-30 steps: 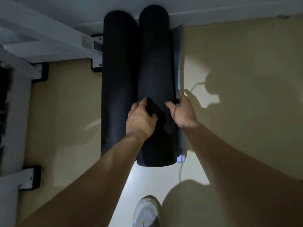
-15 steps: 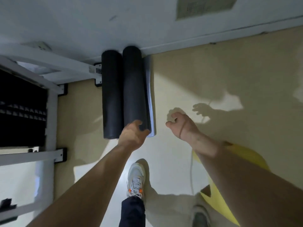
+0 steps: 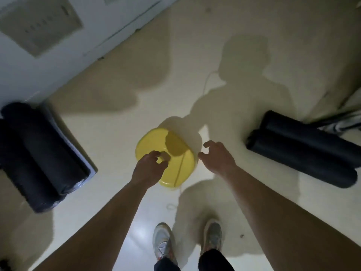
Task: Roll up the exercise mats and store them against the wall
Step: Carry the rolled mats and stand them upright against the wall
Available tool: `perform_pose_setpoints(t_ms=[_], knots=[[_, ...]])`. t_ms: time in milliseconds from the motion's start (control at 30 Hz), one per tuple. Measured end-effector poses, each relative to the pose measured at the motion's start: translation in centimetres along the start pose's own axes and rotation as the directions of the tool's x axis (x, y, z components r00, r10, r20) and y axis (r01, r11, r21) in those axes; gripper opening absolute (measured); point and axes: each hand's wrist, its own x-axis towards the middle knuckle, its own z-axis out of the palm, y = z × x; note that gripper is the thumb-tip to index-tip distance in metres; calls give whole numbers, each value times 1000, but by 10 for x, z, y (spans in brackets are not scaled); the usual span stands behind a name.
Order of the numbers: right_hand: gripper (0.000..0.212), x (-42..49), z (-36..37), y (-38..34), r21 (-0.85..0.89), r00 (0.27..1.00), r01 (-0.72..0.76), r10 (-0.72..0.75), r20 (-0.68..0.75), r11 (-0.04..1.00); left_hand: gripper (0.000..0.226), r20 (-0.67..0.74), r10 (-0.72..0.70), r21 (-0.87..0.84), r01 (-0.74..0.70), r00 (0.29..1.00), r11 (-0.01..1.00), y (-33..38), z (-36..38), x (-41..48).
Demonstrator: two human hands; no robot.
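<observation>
Left of the left hand [image 3: 149,169], two rolled mats [image 3: 39,153] are lying by the wall [image 3: 39,61], seemingly stored. Both it and the right hand [image 3: 216,159] are hanging loosely curled, grasping nothing; two more rolls [image 3: 300,147] are waiting rightward.

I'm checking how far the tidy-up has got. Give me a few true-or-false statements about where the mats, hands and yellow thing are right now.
1. Two rolled dark mats lie together at the left, near the wall. True.
2. The right hand grips a mat. False: it is open and empty, above the floor.
3. More rolled mats lie at the right. True.
4. The yellow object sits on top of a mat. False: it lies on the floor between the mat groups.
5. The left hand appears over the yellow object's near edge. True.
</observation>
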Motion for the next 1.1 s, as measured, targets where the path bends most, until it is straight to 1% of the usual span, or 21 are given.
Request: perform_pose_setpoints(t_ms=[100, 167, 300, 400, 500, 633, 700, 767, 833, 900, 967, 1000, 1033, 1100], knots=[[53, -19, -40, 107, 48, 995, -82, 85, -54, 995, 47, 94, 79, 135, -91, 992, 987, 60, 78, -15], [54, -29, -65, 184, 113, 986, -129, 140, -89, 985, 49, 146, 125, 230, -157, 981, 960, 99, 134, -24], [58, -48, -104, 344, 287, 942, -274, 316, -111, 918, 48, 255, 162, 348, -247, 953, 905, 171, 253, -43], [62, -57, -124, 460, 380, 899, -363, 427, -97, 851, 50, 284, 171, 414, -281, 944, 866, 215, 341, -52], [65, -56, -139, 558, 448, 866, -412, 494, -80, 794, 56, 273, 167, 438, -277, 947, 855, 251, 418, -53], [72, -26, -148, 656, 532, 827, -445, 558, -64, 720, 71, 198, 117, 382, -187, 973, 905, 286, 506, -34], [77, 0, -148, 694, 571, 813, -454, 580, -50, 684, 77, 151, 114, 362, -163, 982, 918, 298, 540, -11], [81, 30, -149, 723, 593, 808, -444, 587, -59, 671, 81, 78, 123, 346, -142, 989, 927, 305, 564, 21], [82, 67, -147, 750, 612, 801, -435, 594, -72, 660, 81, 3, 129, 361, -122, 992, 924, 305, 584, 61], [83, 108, -142, 775, 651, 795, -407, 600, -93, 640, 84, -43, 148, 419, -116, 988, 901, 301, 605, 101], [89, 155, -131, 796, 687, 792, -369, 599, -121, 626, 88, -152, 136, 432, -58, 979, 900, 295, 623, 140], [96, 176, -126, 807, 692, 779, -368, 612, -134, 621, 91, -215, 120, 419, -19, 969, 908, 295, 631, 156], [103, 194, -118, 817, 691, 765, -371, 626, -152, 621, 94, -278, 103, 396, 16, 955, 918, 294, 636, 170], [104, 226, -109, 833, 695, 730, -357, 651, -210, 624, 98, -397, 61, 284, 59, 916, 957, 295, 642, 197]])
